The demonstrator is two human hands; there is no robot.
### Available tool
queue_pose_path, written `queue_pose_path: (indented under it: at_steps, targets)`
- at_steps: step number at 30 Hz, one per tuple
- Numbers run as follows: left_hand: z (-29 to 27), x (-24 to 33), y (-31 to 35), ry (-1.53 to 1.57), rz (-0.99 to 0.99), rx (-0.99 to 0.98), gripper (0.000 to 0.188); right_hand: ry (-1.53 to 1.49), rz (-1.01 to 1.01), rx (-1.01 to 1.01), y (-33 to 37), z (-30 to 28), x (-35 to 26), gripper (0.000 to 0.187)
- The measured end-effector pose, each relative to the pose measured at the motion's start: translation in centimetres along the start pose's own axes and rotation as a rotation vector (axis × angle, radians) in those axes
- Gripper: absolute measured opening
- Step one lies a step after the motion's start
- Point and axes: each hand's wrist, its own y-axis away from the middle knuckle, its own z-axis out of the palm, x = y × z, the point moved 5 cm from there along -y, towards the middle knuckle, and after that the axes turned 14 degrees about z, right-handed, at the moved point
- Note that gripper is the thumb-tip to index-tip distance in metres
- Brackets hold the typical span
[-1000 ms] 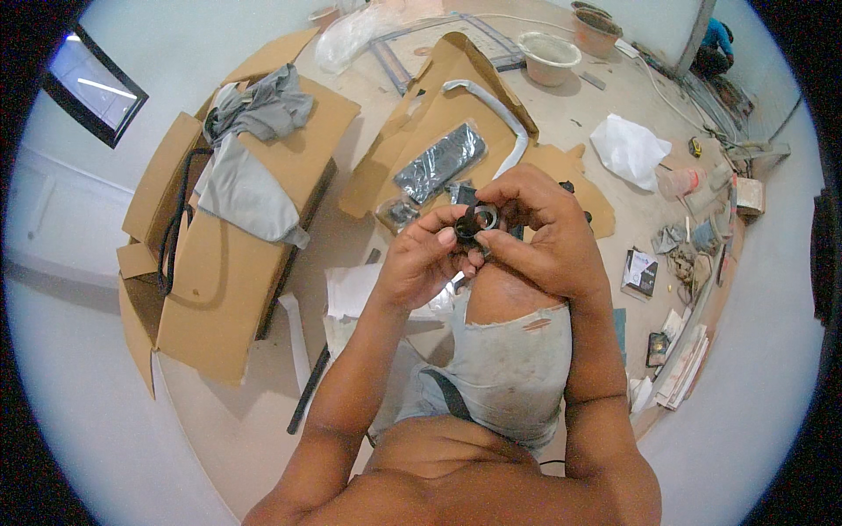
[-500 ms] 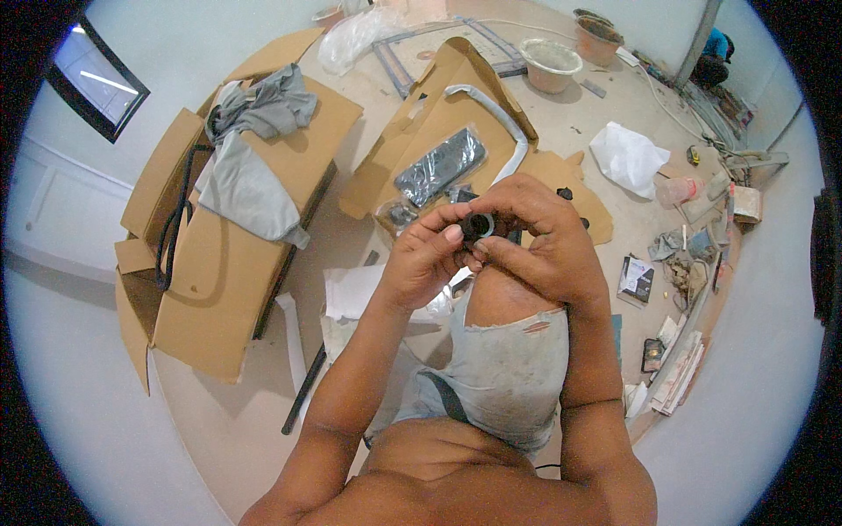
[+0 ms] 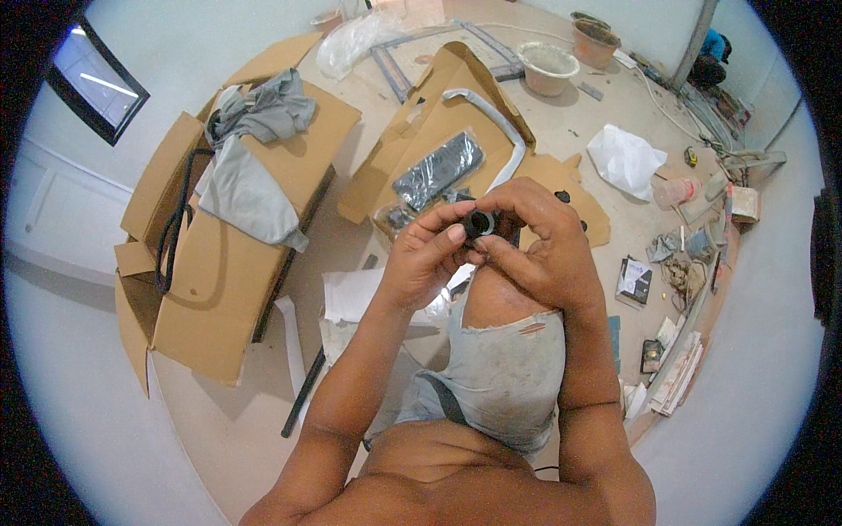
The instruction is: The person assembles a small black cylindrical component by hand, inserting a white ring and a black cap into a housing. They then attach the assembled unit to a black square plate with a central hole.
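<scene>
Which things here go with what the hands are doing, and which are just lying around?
In use: left hand, right hand, black ring part.

Lying about: cardboard box, grey cloth, curved pipe, bagged parts, white bucket, white bag.

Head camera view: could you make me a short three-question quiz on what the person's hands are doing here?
1. True or false: both hands hold the small black ring-shaped part.
2. What lies draped on the big flat brown cardboard box at left: A grey cloth, B a white bowl, C a book?
3. Fill in: the curved grey metal tube lies on ___.

Key: 1 true. 2 A, the grey cloth. 3 cardboard.
</scene>
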Motion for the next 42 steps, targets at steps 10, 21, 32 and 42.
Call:
queue_pose_path:
  at_steps: [10, 21, 32, 42]
  targets:
    - [0.5, 0.4, 0.0, 0.130, -0.058, 0.003, 0.033, -0.371, 0.173, 0.023, 0.1, 0.1, 2.7, 0.024]
    - [1.4, 0.6, 0.0, 0.049, -0.118, 0.035, 0.043, -0.713, 0.433, -0.163, -0.6, 0.3, 6.5, 0.026]
    - [4.6, 3.0, 0.8, 0.160, -0.079, -0.105, 0.044, -1.106, 0.491, -0.268, -1.1, 1.0, 8.8, 0.028]
    - [15.8, 5.3, 8.6, 0.386, -0.017, -0.449, 0.030, -1.098, 0.490, -0.264, -1.0, 1.0, 8.0, 0.025]
